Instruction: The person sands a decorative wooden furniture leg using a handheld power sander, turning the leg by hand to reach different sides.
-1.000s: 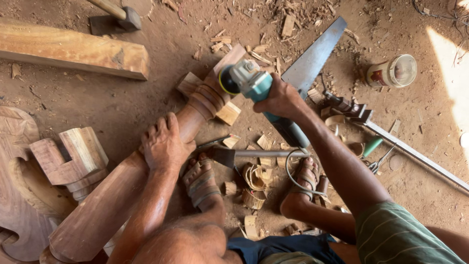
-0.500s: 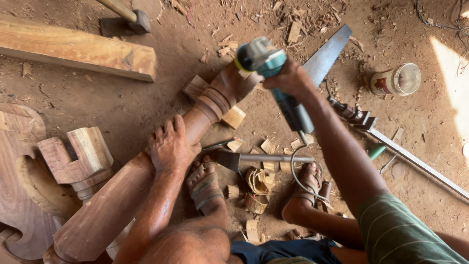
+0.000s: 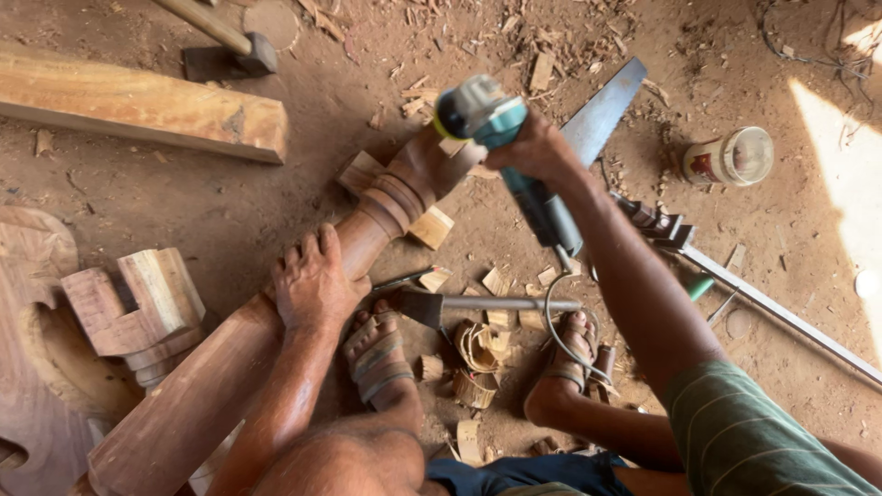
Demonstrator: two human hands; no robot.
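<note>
1. The turned post (image 3: 276, 349) lies on the dirt floor (image 3: 303, 110), its long axis running from lower left, near the person's knee, up to the right, where its ringed, carved end (image 3: 409, 188) rests on small wood blocks (image 3: 432, 227).

2. The left hand (image 3: 312, 285) lies flat on the post's mid-section, palm down and fingers spread, pressing on it rather than gripping round it.

3. The right hand (image 3: 537, 152) is closed around the neck of a teal grinder (image 3: 501, 138), with the tool's body and cord (image 3: 560, 321) trailing back toward the person.

4. The grinder's head sits just over the post's far, carved end, very close to it; whether the disc touches the wood cannot be told.

5. So the carved end lies ahead of both hands. The right hand is the nearer one, beside it, while the left is farther down the axis toward the body.

6. The grinder's body crosses the post's axis at an angle, pointing up-left from the right arm.

7. A sandalled left foot (image 3: 378, 354) rests just beside the post, below the left hand.

8. A chisel (image 3: 478, 305) lies between the feet, a saw (image 3: 602, 115) beyond the right hand, a jar (image 3: 730, 158) well to the right, and a beam (image 3: 138, 106) upper left.
</note>
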